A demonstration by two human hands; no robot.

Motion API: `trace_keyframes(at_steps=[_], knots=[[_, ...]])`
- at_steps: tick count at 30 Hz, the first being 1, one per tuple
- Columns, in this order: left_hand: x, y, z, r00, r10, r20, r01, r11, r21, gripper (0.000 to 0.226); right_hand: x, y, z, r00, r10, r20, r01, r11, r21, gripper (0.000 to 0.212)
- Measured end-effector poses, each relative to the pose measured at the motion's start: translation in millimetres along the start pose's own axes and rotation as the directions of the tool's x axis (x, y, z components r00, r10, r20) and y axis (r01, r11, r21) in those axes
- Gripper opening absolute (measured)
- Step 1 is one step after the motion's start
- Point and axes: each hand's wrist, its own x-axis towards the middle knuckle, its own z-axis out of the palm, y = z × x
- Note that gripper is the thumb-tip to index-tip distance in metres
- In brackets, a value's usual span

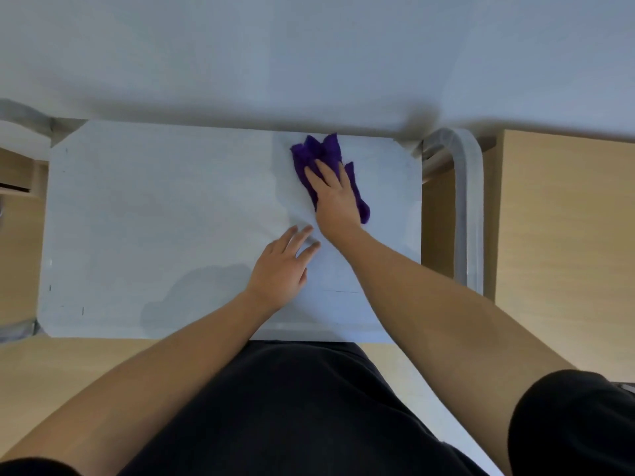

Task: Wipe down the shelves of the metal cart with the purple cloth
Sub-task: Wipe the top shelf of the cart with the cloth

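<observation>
Dark clothing (292, 407); purple cloth (318, 151) under flat right hand (335, 197)

A pale grey-white wall (309, 46) filled the far side under soft, even light. Light wood-look floor (68, 365) lay near, and a tan wooden surface (563, 218) stood right.

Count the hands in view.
2. The right hand presses the purple cloth at the far right of the shelf; the left hand is open over it, nearer the person.

The crumpled purple cloth (318, 151) lies far right on the flat metal cart shelf (154, 218) (under the right hand (335, 197)), left hand (283, 266) just nearer
</observation>
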Motion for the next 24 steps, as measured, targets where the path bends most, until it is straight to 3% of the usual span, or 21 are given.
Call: trace_keyframes(at_steps=[3,8,10,12,16,19,22,24], knots=[[-0.7,2.1,-1.1,1.000,-0.004,-0.001,0.004,1.000,-0.008,0.051,-3.8,27.9,-9.8,0.997,-0.004,-0.074,0.008,0.999,0.053,0.061],[-7.5,-7.0,-5.9,0.999,-0.030,0.023,0.030,1.000,-0.002,0.050,-22.7,70.1,-20.2,0.932,0.300,-0.202,-0.281,0.952,0.119,0.062],[-14.1,-12.9,-5.6,0.999,-0.027,0.019,0.027,1.000,0.004,0.050,-24.6,55.0,-11.8,0.907,0.358,-0.221,-0.356,0.933,0.052,0.065],[-20.3,-17.8,-4.6,1.000,-0.023,0.018,0.023,1.000,0.005,0.050,-24.4,21.7,-1.1,0.932,0.288,-0.221,-0.308,0.950,-0.060,0.067],[-31.3,-32.5,-6.9,1.000,0.004,0.019,-0.005,0.999,0.034,0.049,-29.6,-51.4,27.7,0.998,0.000,-0.057,0.001,1.000,0.017,0.065],[-39.7,-54.7,-11.6,0.999,0.020,0.031,-0.022,0.999,0.042,0.047,-32.7,-55.0,26.3,0.997,-0.059,-0.040,0.062,0.995,0.076,0.060],[-50.0,-85.8,-21.6,0.998,-0.066,-0.016,0.066,0.998,0.004,0.043,-30.3,-28.6,14.8,0.981,0.067,-0.184,-0.054,0.996,0.073,0.048],[-58.5,-108.0,-28.0,0.990,-0.137,-0.042,0.138,0.990,0.016,0.042,-32.9,-12.6,11.1,0.930,0.282,-0.233,-0.262,0.958,0.116,0.051]])
